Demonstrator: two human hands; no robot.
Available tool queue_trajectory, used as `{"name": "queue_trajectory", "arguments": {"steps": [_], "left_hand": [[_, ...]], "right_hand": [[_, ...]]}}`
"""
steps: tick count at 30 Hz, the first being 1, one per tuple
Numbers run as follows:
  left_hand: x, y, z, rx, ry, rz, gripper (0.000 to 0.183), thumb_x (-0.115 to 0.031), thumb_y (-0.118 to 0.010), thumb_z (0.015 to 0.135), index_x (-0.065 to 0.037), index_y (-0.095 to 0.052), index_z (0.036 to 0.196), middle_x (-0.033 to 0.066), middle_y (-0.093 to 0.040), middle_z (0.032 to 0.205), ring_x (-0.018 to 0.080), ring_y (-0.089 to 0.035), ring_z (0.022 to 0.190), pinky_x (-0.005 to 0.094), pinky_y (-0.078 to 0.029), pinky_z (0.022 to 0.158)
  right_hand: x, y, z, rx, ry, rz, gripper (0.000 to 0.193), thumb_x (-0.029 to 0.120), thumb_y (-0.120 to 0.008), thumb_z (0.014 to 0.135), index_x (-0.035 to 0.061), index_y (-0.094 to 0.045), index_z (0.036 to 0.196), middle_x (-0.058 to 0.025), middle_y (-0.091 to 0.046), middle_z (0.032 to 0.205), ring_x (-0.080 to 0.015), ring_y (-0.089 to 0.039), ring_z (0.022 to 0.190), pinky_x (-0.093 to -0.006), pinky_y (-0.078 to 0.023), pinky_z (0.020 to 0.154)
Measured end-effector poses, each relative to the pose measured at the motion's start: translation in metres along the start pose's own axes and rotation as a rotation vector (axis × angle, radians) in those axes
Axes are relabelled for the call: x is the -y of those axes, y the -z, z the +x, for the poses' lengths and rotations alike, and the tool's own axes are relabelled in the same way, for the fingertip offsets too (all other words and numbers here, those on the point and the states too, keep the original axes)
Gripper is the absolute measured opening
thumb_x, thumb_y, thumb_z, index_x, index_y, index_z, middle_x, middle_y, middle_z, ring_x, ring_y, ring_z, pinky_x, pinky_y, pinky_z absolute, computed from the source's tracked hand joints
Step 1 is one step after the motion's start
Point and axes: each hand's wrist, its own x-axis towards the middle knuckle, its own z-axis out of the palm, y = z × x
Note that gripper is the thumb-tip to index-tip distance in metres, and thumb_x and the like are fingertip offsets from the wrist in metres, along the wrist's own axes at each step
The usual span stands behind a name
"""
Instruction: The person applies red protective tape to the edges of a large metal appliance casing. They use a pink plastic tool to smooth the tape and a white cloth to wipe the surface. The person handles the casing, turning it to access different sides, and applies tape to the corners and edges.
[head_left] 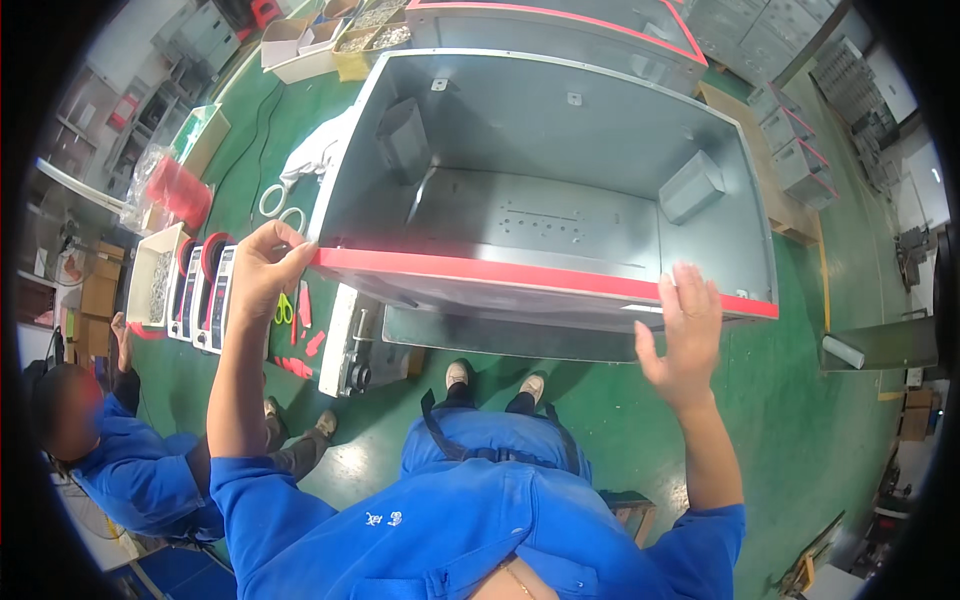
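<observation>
At box (pixel 520 120) edge, left grip (pixel 268 262) pinching red strip (pixel 480 267), right grip (pixel 686 345) spread

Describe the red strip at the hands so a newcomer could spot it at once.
Find the large open grey metal box in front of the person. Along its near top edge runs a long, narrow red strip, with the left hand pinched at its left end and the open right hand near its right. Unlike the red edging on the box behind, it lies nearest the person.

The box (pixel 540 135) is smooth metal, the floor (pixel 800 400) glossy.
</observation>
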Motion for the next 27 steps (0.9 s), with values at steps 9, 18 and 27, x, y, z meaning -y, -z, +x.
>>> {"name": "queue_trajectory", "arguments": {"steps": [9,18,27], "left_hand": [[0.002,0.003,0.001,0.021,-0.009,0.018,0.014,-0.006,-0.065,0.073,-0.004,-0.052,0.069,-0.0016,-0.051,0.058,0.0016,-0.039,0.043,0.0164,-0.026,0.038],[0.0,0.007,0.002,0.042,0.014,0.029,0.012,-0.008,-0.065,0.073,-0.003,-0.055,0.069,0.0002,-0.054,0.058,0.0012,-0.04,0.043,0.0159,-0.025,0.038],[0.0,0.009,0.004,0.052,0.046,-0.002,0.012,-0.009,-0.066,0.072,-0.002,-0.056,0.07,-0.0003,-0.052,0.055,0.002,-0.038,0.042,0.0174,-0.023,0.038]], "right_hand": [[0.051,-0.024,0.04,0.027,0.116,0.103,0.052,0.017,-0.064,0.067,0.0044,-0.052,0.117,-0.0168,-0.047,0.123,-0.03,-0.045,0.114,-0.0453,-0.033,0.096],[0.058,-0.035,0.039,-0.004,0.158,-0.002,0.046,0.008,-0.059,0.069,0.0048,-0.053,0.114,-0.0153,-0.052,0.118,-0.0278,-0.05,0.108,-0.0431,-0.035,0.093],[0.059,-0.038,0.038,-0.005,0.162,0.002,0.049,0.008,-0.061,0.066,0.003,-0.053,0.114,-0.017,-0.051,0.119,-0.0287,-0.05,0.109,-0.0446,-0.036,0.092]]}}
